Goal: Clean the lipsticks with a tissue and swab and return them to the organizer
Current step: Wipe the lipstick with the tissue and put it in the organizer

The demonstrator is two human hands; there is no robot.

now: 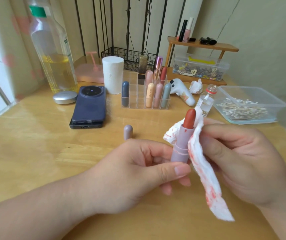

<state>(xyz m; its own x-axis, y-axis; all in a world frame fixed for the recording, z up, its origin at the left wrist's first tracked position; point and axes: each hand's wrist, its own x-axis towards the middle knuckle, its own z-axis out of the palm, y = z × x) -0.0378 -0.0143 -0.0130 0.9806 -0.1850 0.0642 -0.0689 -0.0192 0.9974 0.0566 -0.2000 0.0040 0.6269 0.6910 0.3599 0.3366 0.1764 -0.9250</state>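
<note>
We wipe: left hand (138, 172) grips the mauve lipstick (182, 146), right hand (242, 161) pinches stained tissue (206, 179) against it; recapping likely follows, cap (128, 132) just beyond our grip.

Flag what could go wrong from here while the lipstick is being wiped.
The bullet stands well out of the lilac lipstick in the left hand; sideways pressure could snap it. The tissue in the right hand is already stained red and may smear colour back onto the lipstick. The open glass bottle just beyond that hand could be knocked over.
</note>
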